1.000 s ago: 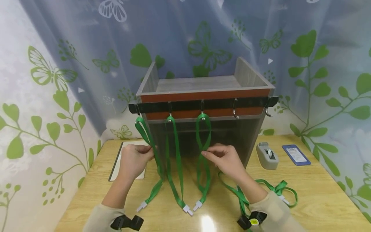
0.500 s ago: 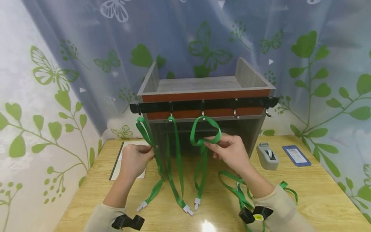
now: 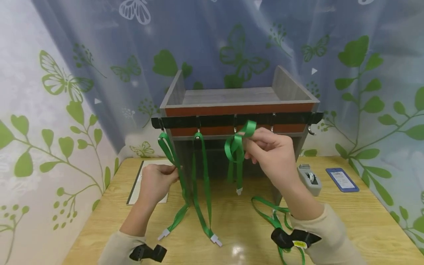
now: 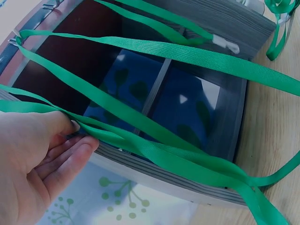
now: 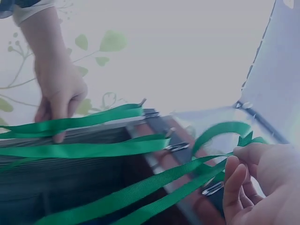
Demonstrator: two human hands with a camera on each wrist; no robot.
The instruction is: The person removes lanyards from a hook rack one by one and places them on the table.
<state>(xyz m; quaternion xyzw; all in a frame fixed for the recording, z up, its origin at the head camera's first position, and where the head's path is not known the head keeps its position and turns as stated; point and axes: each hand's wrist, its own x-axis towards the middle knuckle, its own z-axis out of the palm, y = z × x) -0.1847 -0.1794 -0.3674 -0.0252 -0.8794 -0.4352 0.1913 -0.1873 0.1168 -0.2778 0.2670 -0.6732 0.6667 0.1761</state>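
Note:
My left hand (image 3: 159, 184) pinches the leftmost green lanyard (image 3: 180, 180), whose top loop hangs on the first hook of a black hook rail (image 3: 215, 120). Beside it, a second green lanyard (image 3: 206, 180) hangs from the second hook, its white clip over the table. Near the middle hook, my right hand (image 3: 271, 154) holds a third green lanyard (image 3: 239, 173) bunched in a loop between thumb and fingers. In the right wrist view, that lanyard's straps (image 5: 140, 187) trail away from the fingertips. The middle hook (image 5: 213, 188) shows bare below the held strap.
The rail runs along a grey open-topped box (image 3: 232, 96). More green lanyards (image 3: 269, 217) lie on the table at right. Behind my right arm are a tape dispenser (image 3: 309, 180) and a blue card holder (image 3: 342, 179). A notebook (image 3: 142, 180) lies left.
My right hand has gathered the third lanyard's upper loop and raised it up toward the rail, lifting its clip well above the table. My left hand stays on the leftmost lanyard.

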